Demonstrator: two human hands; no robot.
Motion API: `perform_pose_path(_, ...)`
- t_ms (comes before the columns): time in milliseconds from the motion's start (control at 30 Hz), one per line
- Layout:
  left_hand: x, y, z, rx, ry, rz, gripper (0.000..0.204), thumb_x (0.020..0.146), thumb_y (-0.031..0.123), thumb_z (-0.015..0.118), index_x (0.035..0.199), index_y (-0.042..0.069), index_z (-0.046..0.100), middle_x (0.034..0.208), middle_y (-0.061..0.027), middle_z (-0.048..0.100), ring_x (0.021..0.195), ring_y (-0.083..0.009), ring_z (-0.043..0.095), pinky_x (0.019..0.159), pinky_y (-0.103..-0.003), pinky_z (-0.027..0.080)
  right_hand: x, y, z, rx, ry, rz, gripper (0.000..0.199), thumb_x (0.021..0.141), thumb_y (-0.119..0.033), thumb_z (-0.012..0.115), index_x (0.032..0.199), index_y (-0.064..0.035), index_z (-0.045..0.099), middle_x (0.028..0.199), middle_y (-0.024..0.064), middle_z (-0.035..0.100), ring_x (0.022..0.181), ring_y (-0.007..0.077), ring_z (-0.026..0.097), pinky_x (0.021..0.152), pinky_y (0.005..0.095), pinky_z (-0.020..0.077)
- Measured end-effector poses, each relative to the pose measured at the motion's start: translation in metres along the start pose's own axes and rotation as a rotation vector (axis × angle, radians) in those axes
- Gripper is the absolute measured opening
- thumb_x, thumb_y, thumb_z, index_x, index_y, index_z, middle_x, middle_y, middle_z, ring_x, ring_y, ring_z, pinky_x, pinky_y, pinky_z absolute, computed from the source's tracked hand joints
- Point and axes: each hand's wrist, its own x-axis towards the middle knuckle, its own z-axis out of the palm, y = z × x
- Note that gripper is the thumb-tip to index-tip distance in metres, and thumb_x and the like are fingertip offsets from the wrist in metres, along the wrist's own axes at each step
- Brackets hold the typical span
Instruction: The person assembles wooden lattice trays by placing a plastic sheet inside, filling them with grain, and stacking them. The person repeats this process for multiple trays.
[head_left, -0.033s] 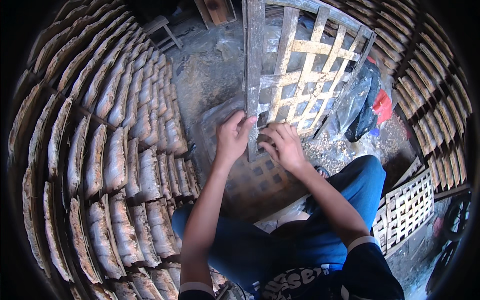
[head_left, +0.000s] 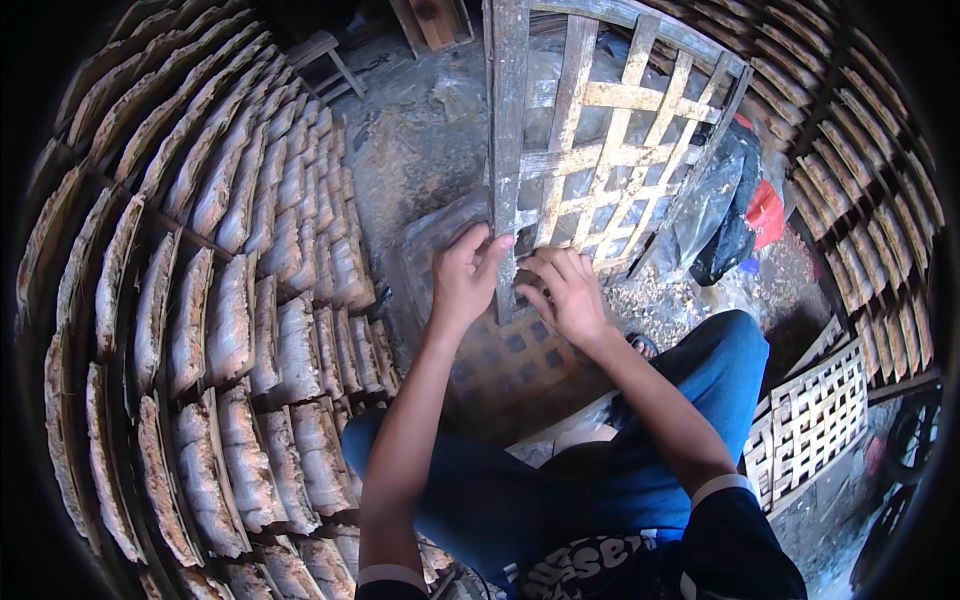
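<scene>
A wooden lattice frame [head_left: 507, 130] with woven pale slats stands upright before me. Its thick grey left post comes down between my hands. My left hand [head_left: 467, 272] is closed on the post's left side, thumb pressed to the wood and fingers partly hidden behind. On the other side, my right hand [head_left: 567, 288] curls its bent fingers at the lower corner, where post and slats meet. Its fingertips touch the frame, and any small piece between them is hidden. Under the frame lies a brown flat panel [head_left: 520, 365] with a square lattice pattern, partly in shadow.
Racks of curved, crusty pale slabs [head_left: 232, 320] rise close on my left. More slabs [head_left: 855, 190] line the right. Beyond the frame lie a dark plastic bag [head_left: 728, 225] and a red bag [head_left: 766, 214]. Another woven panel [head_left: 825, 425] leans at right; a small wooden stool [head_left: 318, 50] stands far left.
</scene>
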Motion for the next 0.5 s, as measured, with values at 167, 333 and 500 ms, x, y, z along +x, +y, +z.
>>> perform_pose_path(167, 0.003, -0.006, 0.001, 0.011, 0.027, -0.02, 0.017, 0.101, 0.013, 0.067, 0.1, -0.004, 0.067, 0.085, -0.006, 0.067, 0.075, -0.0048, 0.059, 0.064, -0.025, 0.049, 0.01, 0.011, 0.018, 0.033, 0.061, -0.064, 0.035, 0.079, -0.016, 0.08, 0.112, -0.0117, 0.066, 0.107, 0.0046, 0.063, 0.099, 0.024, 0.06, 0.084, 0.0386, 0.0453)
perform_pose_path(333, 0.008, -0.019, -0.005, -0.064, -0.001, -0.037, 0.018, 0.102, 0.015, 0.065, 0.098, -0.003, 0.065, 0.08, -0.0007, 0.062, 0.072, -0.0028, 0.052, 0.062, -0.024, 0.044, 0.014, 0.024, 0.029, 0.098, 0.06, -0.137, 0.032, 0.079, -0.014, 0.079, 0.108, -0.0106, 0.067, 0.105, 0.0037, 0.063, 0.099, 0.0236, 0.062, 0.085, 0.0368, 0.0481)
perform_pose_path(500, 0.01, -0.026, -0.008, -0.043, -0.002, -0.009, 0.018, 0.102, 0.015, 0.065, 0.095, -0.002, 0.064, 0.078, 0.0015, 0.059, 0.07, -0.0014, 0.046, 0.059, -0.023, 0.04, 0.015, 0.028, 0.031, 0.107, 0.06, -0.188, 0.03, 0.078, -0.012, 0.076, 0.106, -0.0103, 0.067, 0.105, 0.0023, 0.063, 0.099, 0.0223, 0.061, 0.084, 0.0351, 0.0481)
